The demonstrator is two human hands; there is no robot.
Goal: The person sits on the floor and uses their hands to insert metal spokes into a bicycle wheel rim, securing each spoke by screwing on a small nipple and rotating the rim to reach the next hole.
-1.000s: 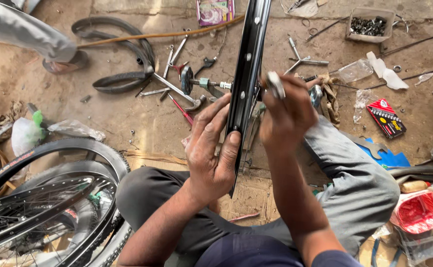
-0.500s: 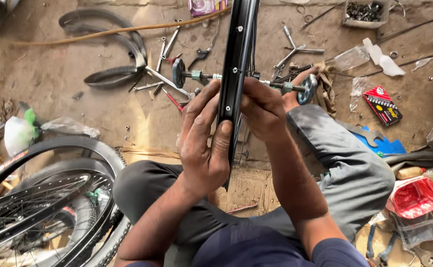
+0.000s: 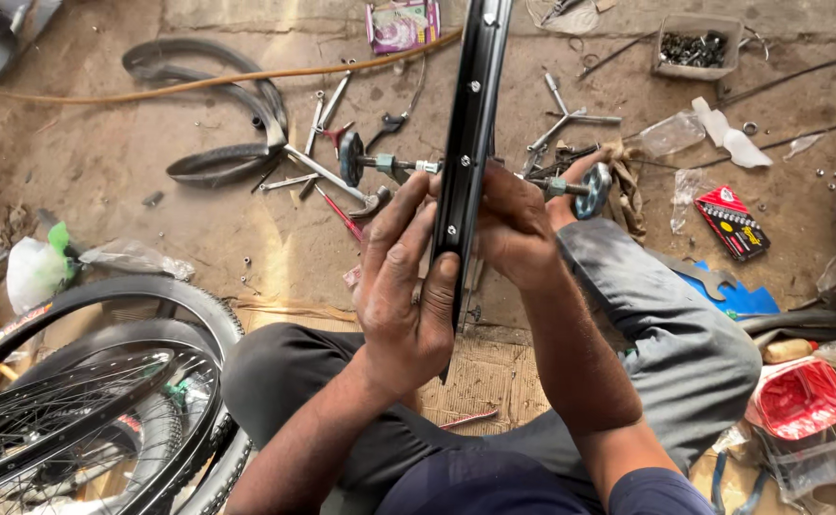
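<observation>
Dusty workshop floor, tools scattered beyond a black metal bicycle rim (image 3: 470, 124).
Left hand (image 3: 403, 286) and right hand (image 3: 513, 229) clasp the rim from either side, fingers wrapped closed around it.

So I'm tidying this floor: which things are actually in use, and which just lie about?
In use:
black wheel rim
left hand
right hand
hub axle

Lying about:
spanners
cut tyre piece
box of nuts
red packet
spoked wheel

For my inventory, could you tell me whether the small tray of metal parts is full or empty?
Partly full: the tray holds dark metal bits.
</observation>
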